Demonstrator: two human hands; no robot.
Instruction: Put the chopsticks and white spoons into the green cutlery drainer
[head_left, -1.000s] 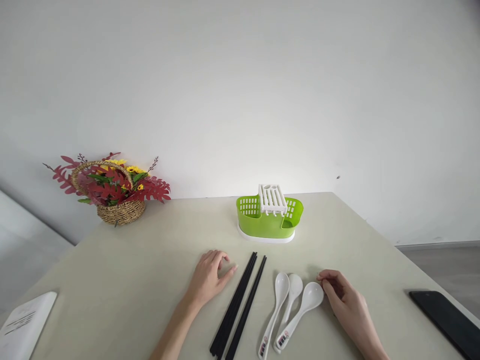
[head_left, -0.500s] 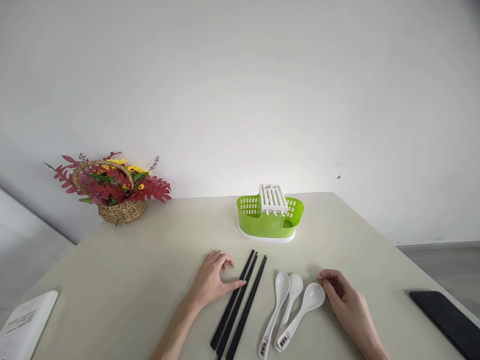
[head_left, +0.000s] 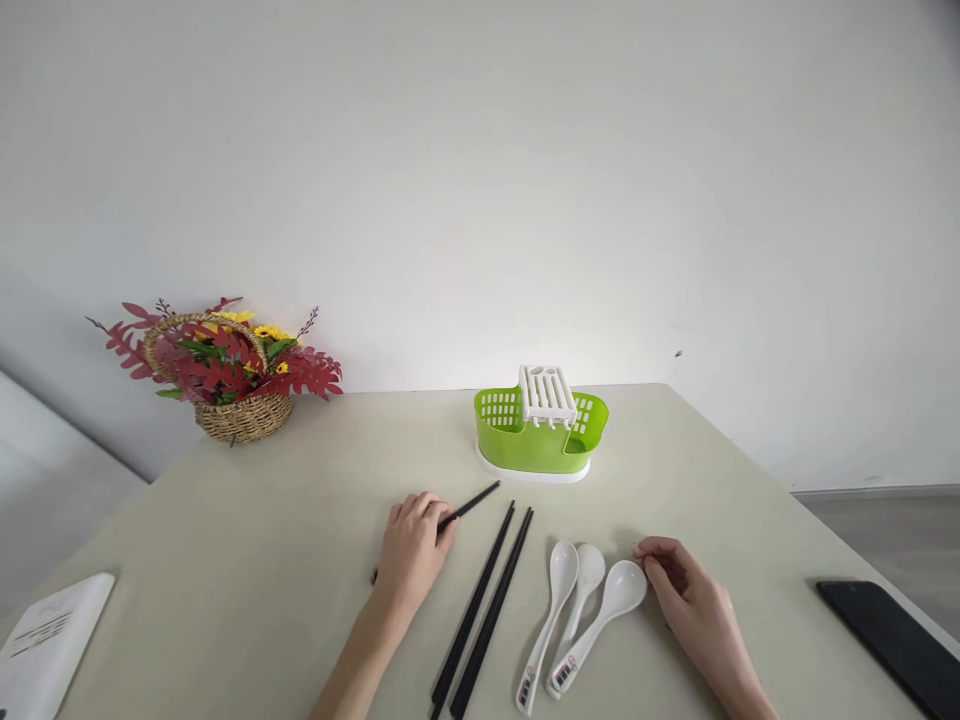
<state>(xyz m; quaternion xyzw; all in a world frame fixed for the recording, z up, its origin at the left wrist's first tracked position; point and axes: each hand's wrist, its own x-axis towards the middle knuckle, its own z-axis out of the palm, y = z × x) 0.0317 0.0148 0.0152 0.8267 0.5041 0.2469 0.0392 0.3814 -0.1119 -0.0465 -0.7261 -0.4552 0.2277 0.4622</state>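
Observation:
My left hand (head_left: 415, 545) is closed around a black chopstick (head_left: 477, 497), perhaps a pair. Its thin tip points up and right towards the green cutlery holder, and a bit of the thick end shows past the palm. More black chopsticks (head_left: 493, 612) lie slanted on the table just right of that hand. Beside them rest white spoons: a left one (head_left: 562, 568), a middle one (head_left: 591, 568) and a right one (head_left: 625, 588). My right hand (head_left: 686, 595) lies at the right spoon's bowl with fingers curled and thumb against them; nothing shows in it.
The green cutlery holder (head_left: 517, 450) with a white slotted top (head_left: 547, 393) stands near the wall. A wicker basket (head_left: 244, 418) of artificial flowers is at back left. A white box-like object (head_left: 56, 640) lies at left, a black phone (head_left: 885, 640) at right.
My left hand has closed on the leftmost black chopsticks and drawn them left, turning them flatter and apart from the others. My right hand has stayed by the spoons.

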